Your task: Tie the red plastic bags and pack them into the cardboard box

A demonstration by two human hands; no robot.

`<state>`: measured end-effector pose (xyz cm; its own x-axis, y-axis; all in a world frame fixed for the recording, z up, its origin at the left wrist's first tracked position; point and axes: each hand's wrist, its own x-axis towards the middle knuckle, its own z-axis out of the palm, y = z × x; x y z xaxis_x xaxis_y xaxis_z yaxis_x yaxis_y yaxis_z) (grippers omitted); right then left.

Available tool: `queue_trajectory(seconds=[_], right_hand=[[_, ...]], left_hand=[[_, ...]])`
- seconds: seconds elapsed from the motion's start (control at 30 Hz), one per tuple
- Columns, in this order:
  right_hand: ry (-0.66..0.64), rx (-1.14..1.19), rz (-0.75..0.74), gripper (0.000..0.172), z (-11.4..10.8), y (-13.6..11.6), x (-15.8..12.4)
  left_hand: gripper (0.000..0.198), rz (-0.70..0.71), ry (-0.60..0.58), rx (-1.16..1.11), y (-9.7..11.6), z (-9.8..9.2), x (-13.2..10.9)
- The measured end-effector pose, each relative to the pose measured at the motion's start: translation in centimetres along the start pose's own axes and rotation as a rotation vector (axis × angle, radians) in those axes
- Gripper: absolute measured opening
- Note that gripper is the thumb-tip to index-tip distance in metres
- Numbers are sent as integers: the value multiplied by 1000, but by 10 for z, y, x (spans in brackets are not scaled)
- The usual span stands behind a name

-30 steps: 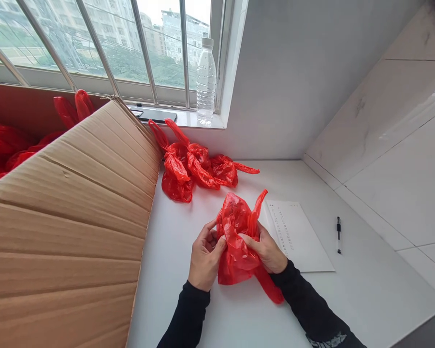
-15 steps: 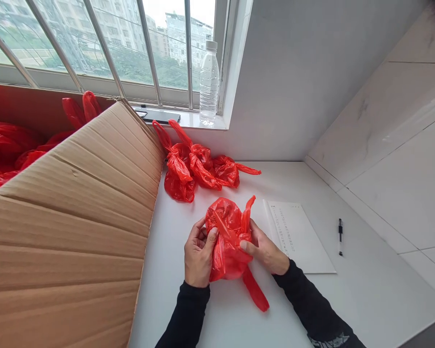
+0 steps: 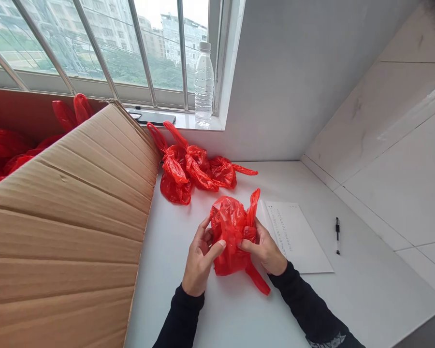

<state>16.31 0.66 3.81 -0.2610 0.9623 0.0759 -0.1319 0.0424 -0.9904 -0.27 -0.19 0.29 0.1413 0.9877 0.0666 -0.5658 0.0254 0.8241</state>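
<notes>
A crumpled red plastic bag (image 3: 232,237) is held between my two hands, over the middle of the white table (image 3: 166,290). My left hand (image 3: 200,258) grips its left side, thumb across the front and fingers curled behind. On the other side my right hand (image 3: 266,249) pinches the bag near its knot, with the thumb in front. One handle end sticks up above the right hand, and another strip hangs down toward the lower right. What the bag contains cannot be made out. Several other knotted red bags (image 3: 197,169) lie behind it against the wall.
A tall cardboard box (image 3: 76,217) with red bags inside stands at left. A printed paper pad (image 3: 300,241) and a black pen (image 3: 337,236) lie at right. On the windowsill are a water bottle (image 3: 204,84) and a dark flat device (image 3: 154,117).
Both hands still hold the bag. It has turned a little, and its loose flap has shifted over the front. The left thumb has moved slightly right and down. The camera view has shifted slightly.
</notes>
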Motion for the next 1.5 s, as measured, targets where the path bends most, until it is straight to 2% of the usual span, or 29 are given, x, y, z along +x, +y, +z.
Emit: queue_trajectory(seconds=[0.1,0.2,0.3,0.43,0.53,0.7,0.9,1.2,1.33,1.5], right_hand=[[86,29,-15,37,-1,2,0],[146,61,-24,38,-2,5,1],[157,84,-29,38,-1,6,0],[120,118,-20,36,0,6,-1],[112,123,-22,36,-1,7,0],[125,86,-12,34,-1,5,-1],[138,39,-25,33,4,1,-1],[188,35,-52,29,0,7,0],[161,56,-48,28,0,5,0],[79,37,-6,40,2,2,-2]], left_hand=[[85,18,-113,77,-4,3,-2],[89,5,-142,93,-8,5,-2],[84,-6,-103,75,-10,5,0],[65,-56,-29,-14,-8,1,4],[57,-91,-22,-54,-7,1,5],[67,-83,-78,-41,-6,7,1],[60,-66,-28,1,-6,7,1],[63,-60,-43,43,-7,6,0],[65,-56,-4,45,-6,7,0],[62,-36,40,20,-7,5,0]])
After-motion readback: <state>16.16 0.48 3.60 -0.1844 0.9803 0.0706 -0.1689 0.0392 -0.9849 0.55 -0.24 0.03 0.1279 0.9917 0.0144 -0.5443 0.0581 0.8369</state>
